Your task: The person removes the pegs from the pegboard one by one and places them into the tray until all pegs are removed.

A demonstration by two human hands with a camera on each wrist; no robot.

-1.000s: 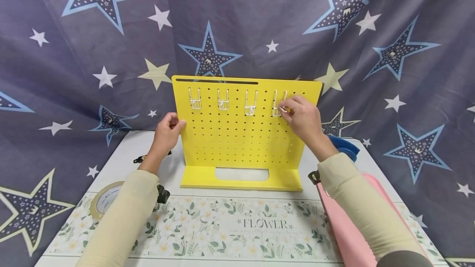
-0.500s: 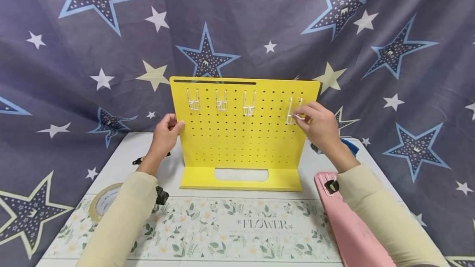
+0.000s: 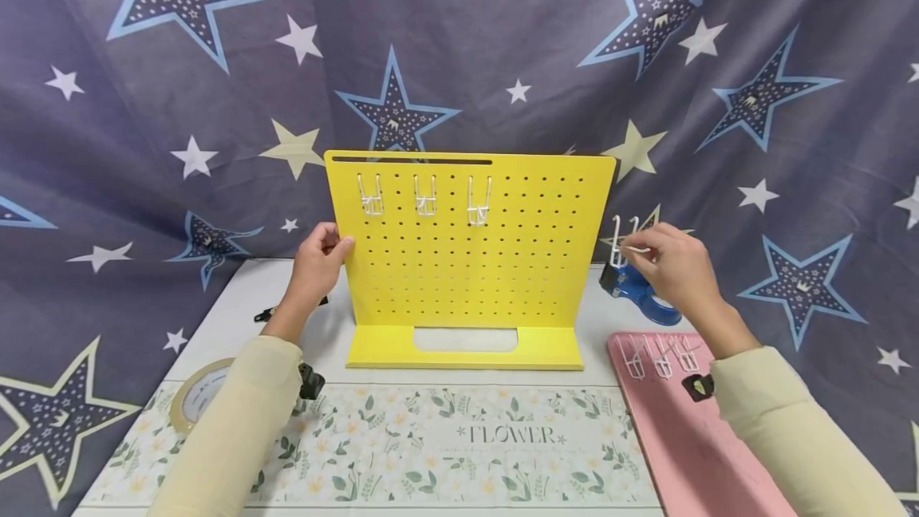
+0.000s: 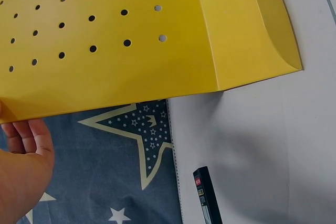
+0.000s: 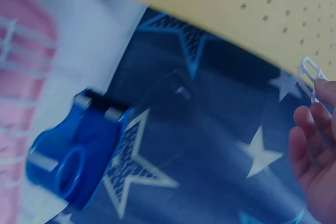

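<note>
A yellow pegboard (image 3: 467, 278) stands upright on the table with three white wire hooks (image 3: 426, 196) hanging along its upper rows. The left hand (image 3: 318, 262) grips the board's left edge, thumb on the front and fingers behind. Off the board's right side, the right hand (image 3: 675, 266) pinches another white wire hook (image 3: 616, 242), held in the air apart from the board. In the right wrist view this hook (image 5: 311, 74) shows between thumb and fingers. Below that hand, several more white hooks (image 3: 662, 357) lie on a pink board (image 3: 689, 437).
A blue tape dispenser (image 3: 646, 301) sits behind the pink board. At the left lie a roll of tape (image 3: 188, 401), partly under the sleeve, and a dark slim object (image 4: 207, 195) beside the pegboard. A star-patterned curtain (image 3: 459, 38) hangs behind the table.
The right hand has drawn the fourth hook away from the pegboard and moved right with it. More of the pink board and its hooks now shows. The left hand keeps its grip.
</note>
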